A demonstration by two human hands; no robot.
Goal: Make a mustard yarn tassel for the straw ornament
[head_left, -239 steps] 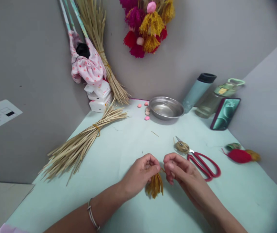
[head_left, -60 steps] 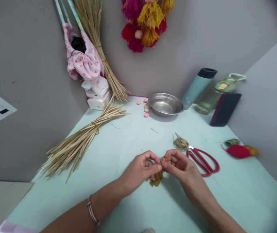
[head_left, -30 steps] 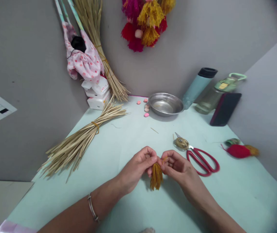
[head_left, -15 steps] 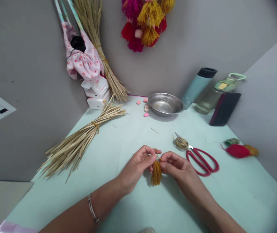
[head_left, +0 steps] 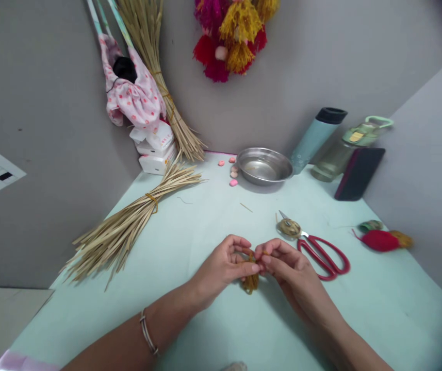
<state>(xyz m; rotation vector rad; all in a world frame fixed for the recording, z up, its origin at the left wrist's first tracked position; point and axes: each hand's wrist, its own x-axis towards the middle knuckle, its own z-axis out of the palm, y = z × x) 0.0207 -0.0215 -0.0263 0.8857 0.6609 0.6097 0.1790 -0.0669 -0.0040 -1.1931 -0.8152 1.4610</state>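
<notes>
A mustard-yellow yarn tassel (head_left: 250, 284) hangs between my two hands above the table, its looped lower end showing and its top mostly covered by fingers. My left hand (head_left: 230, 265) is closed on the tassel near its top, thumb laid across it. Close against it, my right hand (head_left: 282, 263) pinches a bit of the yellow yarn at the tassel's head between thumb and fingers. Right of the hands lie red-handled scissors (head_left: 323, 257), with a small coil of tan strands (head_left: 289, 228) over their blades.
A tied straw bundle (head_left: 139, 219) lies on the left. Toward the back stand a metal bowl (head_left: 264, 178), pink beads (head_left: 233, 182), a blue tumbler (head_left: 317, 139), a green bottle (head_left: 334, 154) and a phone (head_left: 360, 174). Red yarn (head_left: 379, 240) lies at right. Tassels (head_left: 240, 26) hang on the wall.
My left thumb has come across the tassel's upper part, and my right fingers have moved in closer at its head. Less of the tassel shows now.
</notes>
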